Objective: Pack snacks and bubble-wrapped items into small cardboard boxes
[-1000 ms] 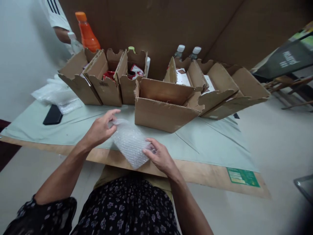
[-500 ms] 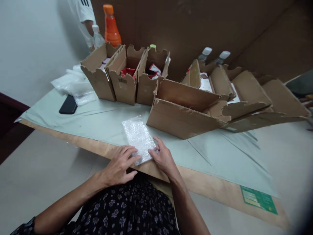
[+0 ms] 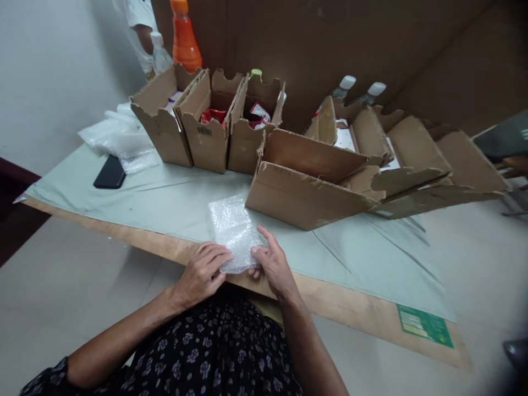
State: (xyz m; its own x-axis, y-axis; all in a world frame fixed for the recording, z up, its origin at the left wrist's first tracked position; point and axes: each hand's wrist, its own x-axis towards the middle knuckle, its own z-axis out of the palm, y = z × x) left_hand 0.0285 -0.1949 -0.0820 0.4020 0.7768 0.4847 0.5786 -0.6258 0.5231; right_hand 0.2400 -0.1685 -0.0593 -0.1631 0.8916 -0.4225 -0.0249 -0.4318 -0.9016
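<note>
A clear bubble wrap bag (image 3: 233,228) lies at the front edge of the cloth-covered table (image 3: 165,203), its near end lifted slightly. My left hand (image 3: 206,269) grips the bag's near left corner, fingers on top and thumb at the edge. At the near right corner, my right hand (image 3: 272,264) pinches the bag between thumb and curled fingers, with the index finger stretched forward. Whether anything is inside the bag cannot be made out.
Open cardboard boxes (image 3: 210,137) stand in a row behind the bag, some holding packets. A long cardboard box (image 3: 305,195) sits nearest on the right. To the left are a black phone (image 3: 110,172) and a pile of bubble bags (image 3: 119,132). Bottles, including an orange one (image 3: 185,44), stand behind.
My left hand has closed on the bag's near corner, and my right fingers have slipped under its edge. The bag has turned a little and its near end has come up.
</note>
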